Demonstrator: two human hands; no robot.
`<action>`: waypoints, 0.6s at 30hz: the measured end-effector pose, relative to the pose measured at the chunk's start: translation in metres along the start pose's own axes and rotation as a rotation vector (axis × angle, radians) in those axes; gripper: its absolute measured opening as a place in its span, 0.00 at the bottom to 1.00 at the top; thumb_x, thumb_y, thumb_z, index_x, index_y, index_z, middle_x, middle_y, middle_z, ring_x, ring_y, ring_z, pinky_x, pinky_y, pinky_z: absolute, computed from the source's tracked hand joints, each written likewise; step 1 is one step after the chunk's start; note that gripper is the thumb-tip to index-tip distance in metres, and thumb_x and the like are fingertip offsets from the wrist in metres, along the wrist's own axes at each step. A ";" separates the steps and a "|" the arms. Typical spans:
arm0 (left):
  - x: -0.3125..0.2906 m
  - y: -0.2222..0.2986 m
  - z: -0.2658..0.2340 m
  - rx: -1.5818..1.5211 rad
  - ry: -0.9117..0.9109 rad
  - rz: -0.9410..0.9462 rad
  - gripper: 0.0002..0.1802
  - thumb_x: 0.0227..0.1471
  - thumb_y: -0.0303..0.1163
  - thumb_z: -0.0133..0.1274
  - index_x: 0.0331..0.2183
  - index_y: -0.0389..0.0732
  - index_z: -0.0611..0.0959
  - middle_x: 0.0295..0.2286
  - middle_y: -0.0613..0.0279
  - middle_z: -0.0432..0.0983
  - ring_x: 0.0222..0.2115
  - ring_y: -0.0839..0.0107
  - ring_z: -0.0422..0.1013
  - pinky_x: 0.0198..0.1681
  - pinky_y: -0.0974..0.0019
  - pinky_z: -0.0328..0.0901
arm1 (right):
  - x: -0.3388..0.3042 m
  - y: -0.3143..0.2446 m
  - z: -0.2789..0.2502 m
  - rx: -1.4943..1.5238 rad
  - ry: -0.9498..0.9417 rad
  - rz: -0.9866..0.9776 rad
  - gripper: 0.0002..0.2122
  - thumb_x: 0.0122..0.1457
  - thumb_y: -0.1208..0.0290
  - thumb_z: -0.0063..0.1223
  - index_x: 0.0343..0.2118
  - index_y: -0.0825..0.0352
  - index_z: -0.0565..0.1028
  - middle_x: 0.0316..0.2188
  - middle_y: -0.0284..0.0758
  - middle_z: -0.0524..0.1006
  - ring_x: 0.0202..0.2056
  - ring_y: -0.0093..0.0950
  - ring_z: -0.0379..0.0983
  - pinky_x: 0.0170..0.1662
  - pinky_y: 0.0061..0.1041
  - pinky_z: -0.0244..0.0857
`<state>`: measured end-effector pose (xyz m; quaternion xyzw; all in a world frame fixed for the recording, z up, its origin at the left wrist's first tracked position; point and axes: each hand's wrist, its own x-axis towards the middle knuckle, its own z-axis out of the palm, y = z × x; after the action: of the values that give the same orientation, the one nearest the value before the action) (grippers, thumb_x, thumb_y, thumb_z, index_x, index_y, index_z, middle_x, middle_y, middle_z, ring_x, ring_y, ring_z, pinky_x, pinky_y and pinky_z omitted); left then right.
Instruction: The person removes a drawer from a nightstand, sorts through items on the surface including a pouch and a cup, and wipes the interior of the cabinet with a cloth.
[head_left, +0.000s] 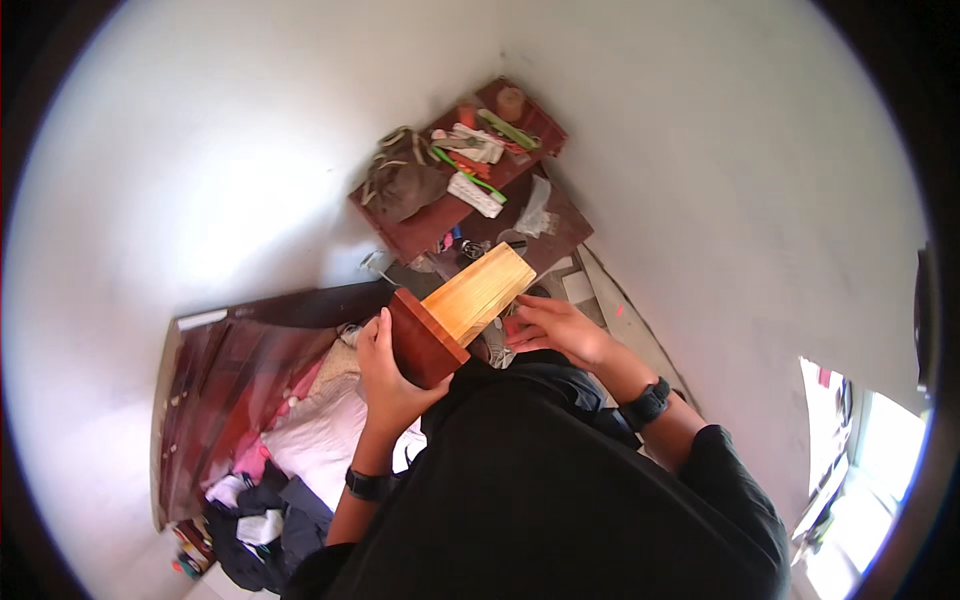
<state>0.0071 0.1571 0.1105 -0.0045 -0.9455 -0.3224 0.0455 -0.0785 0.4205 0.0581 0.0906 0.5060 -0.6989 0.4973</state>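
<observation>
In my left hand [385, 370] is what looks like a small wooden drawer [478, 292]. Its red-brown end panel lies between my thumb and fingers, and its pale, grained body points up and to the right, tilted. My right hand [560, 328] is just right of the pale body, its fingers stretched toward the left and somewhat apart. A small reddish patch [514, 326] shows by those fingers; whether they touch it I cannot tell. The inside of the drawer is hidden.
Ahead in the corner stands a red-brown cabinet [425, 232] bearing a dark bag [405, 185], a white power strip [475, 194] and clutter. A bed headboard [215, 375] and piled bedding [315, 440] are at left. White walls meet ahead; a bright window [890, 440] is at right.
</observation>
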 end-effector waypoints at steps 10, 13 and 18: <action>0.056 0.034 0.085 -0.001 -0.233 0.322 0.68 0.21 0.34 0.72 0.61 0.37 0.48 0.49 0.41 0.58 0.49 0.45 0.58 0.51 0.48 0.56 | -0.035 0.004 -0.039 0.698 0.231 -0.081 0.29 0.60 0.48 0.47 0.52 0.71 0.63 0.38 0.43 0.69 0.41 0.38 0.71 0.49 0.41 0.67; 0.067 0.034 0.101 -0.014 -0.311 0.401 0.71 0.19 0.34 0.73 0.62 0.41 0.47 0.49 0.40 0.58 0.48 0.44 0.59 0.50 0.48 0.58 | -0.049 -0.006 -0.032 0.726 0.318 -0.097 0.27 0.59 0.48 0.49 0.50 0.68 0.65 0.39 0.41 0.70 0.40 0.36 0.70 0.48 0.42 0.67; 0.087 0.046 0.127 -0.151 -0.419 0.494 0.67 0.18 0.37 0.73 0.62 0.51 0.54 0.47 0.41 0.58 0.47 0.44 0.59 0.50 0.49 0.58 | -0.070 -0.002 -0.043 0.624 0.518 -0.052 0.29 0.57 0.46 0.51 0.51 0.68 0.66 0.43 0.38 0.72 0.39 0.34 0.72 0.44 0.38 0.69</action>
<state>-0.0885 0.2695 0.0463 -0.3030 -0.8781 -0.3629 -0.0737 -0.0615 0.4970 0.0833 0.3972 0.3802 -0.7854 0.2841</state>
